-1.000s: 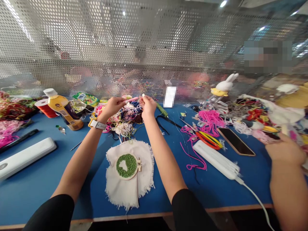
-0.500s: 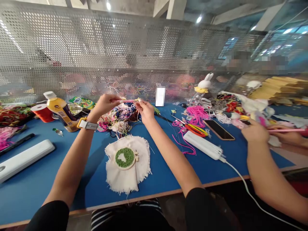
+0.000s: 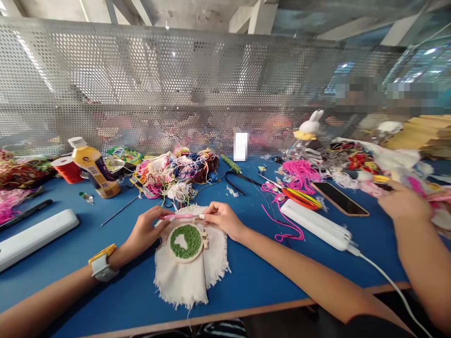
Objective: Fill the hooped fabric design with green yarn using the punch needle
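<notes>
Between my two hands lies a thin pink punch needle (image 3: 185,216), held level just above the far edge of the embroidery hoop (image 3: 171,251). My left hand (image 3: 151,227) is closed round its left end, and a watch sits on that wrist. The fingertips of my right hand (image 3: 222,218) pinch the right end. Inside the hoop is a patch of green looped yarn (image 3: 192,241) around a pale bare shape. Fringed white cloth (image 3: 183,284) spreads under the hoop on the blue table. The needle's tip and any thread through it are too small to make out.
A heap of mixed yarn (image 3: 169,171) lies beyond my hands. To the left stand a drink bottle (image 3: 94,169) and a red thread spool (image 3: 68,170). Orange-handled scissors (image 3: 301,198), a white power strip (image 3: 313,224) and a phone (image 3: 340,199) lie right, near another person's hand (image 3: 405,204).
Both hands have come down and toward me from the yarn heap to the hoop, bringing the pink punch needle along. The view has shifted slightly.
</notes>
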### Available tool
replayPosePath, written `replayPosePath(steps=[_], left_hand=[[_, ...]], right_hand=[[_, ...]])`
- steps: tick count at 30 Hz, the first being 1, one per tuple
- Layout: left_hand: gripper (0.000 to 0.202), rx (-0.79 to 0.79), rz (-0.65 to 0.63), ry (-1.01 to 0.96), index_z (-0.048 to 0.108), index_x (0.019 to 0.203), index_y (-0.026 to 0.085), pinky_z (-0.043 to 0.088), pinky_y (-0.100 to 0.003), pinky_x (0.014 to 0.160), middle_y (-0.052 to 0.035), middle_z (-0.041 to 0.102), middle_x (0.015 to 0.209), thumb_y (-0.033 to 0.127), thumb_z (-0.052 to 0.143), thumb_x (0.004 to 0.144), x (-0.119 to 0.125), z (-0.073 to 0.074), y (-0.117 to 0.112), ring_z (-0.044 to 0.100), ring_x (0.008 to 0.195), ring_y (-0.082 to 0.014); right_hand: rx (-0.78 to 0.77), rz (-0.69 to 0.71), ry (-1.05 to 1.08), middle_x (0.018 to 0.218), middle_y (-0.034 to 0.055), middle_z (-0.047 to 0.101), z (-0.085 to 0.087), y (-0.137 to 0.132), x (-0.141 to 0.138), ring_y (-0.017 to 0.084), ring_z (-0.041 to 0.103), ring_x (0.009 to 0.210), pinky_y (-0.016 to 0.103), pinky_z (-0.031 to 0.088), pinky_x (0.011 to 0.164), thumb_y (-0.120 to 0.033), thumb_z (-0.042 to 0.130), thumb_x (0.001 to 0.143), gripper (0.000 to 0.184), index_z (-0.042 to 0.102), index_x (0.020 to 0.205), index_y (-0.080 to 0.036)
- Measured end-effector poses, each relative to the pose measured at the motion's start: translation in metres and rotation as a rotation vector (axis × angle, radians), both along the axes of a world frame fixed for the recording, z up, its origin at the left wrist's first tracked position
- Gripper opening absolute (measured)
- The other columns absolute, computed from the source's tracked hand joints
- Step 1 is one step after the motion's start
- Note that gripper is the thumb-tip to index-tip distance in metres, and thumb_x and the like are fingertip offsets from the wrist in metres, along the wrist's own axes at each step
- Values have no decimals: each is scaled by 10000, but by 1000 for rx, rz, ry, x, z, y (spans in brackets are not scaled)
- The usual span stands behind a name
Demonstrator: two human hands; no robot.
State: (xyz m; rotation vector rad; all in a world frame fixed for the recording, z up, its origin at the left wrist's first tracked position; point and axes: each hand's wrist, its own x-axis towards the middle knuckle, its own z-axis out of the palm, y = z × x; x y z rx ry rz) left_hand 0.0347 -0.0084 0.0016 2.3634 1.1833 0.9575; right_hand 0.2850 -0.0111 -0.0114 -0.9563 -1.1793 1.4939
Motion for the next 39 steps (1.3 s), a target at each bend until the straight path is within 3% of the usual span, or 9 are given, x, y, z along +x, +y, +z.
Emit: replayPosePath(steps=[4, 9, 13, 18, 31, 36, 39], left_hand=[[189, -11, -44, -25, 650, 968, 175, 484, -274, 736, -61, 661, 905, 274, 508, 892, -2, -3, -2, 611, 827, -172], [174, -3, -121, 19, 623, 1016, 215, 477, -267, 765, -44, 646, 956, 216, 495, 899, -7, -8, -6, 593, 873, -168], [202, 68, -132, 41, 595, 1054, 249, 469, -269, 801, -32, 631, 990, 180, 501, 889, -13, -13, -9, 581, 909, -173], [252, 135, -135, 71, 573, 1089, 289, 469, -263, 814, -10, 637, 997, 174, 525, 870, -15, -15, -11, 585, 921, -174], [198, 146, -90, 61, 625, 1016, 268, 500, -293, 788, -31, 677, 953, 208, 527, 855, -14, -8, -14, 617, 882, -199], [190, 96, -100, 37, 618, 1012, 273, 494, -270, 790, -18, 667, 957, 195, 526, 865, -14, -9, -11, 610, 883, -179], [178, 48, -118, 6, 614, 992, 275, 488, -252, 777, -6, 668, 946, 187, 515, 874, -14, -9, -10, 608, 865, -166]], right_hand=[[42, 2, -55, 673, -21, 633, -1, 1, 2, 114, 625, 622, 254, 533, 622, -274, 792, 589, 265, 565, 663, -160], [110, 29, -170, 694, -23, 643, -3, -2, 7, 113, 615, 654, 250, 502, 675, -138, 735, 642, 283, 679, 916, -178], [272, 38, -377, 793, 25, 673, 1, -15, 7, 140, 615, 719, 254, 480, 635, -136, 646, 746, 132, 729, 827, -200], [502, -45, -578, 756, 16, 647, 9, -28, 8, 151, 594, 744, 265, 462, 648, -117, 623, 782, 123, 702, 769, -210], [660, 4, -580, 770, 21, 660, 8, -27, 14, 148, 614, 731, 277, 483, 691, -84, 609, 774, 136, 658, 729, -202], [825, 13, -591, 821, 51, 655, 3, -26, 16, 151, 616, 754, 276, 506, 678, -137, 545, 857, 132, 658, 835, -203], [1000, -1, -646, 851, 80, 646, 0, -27, 18, 161, 621, 795, 281, 520, 681, -140, 486, 897, 162, 633, 939, -195]])
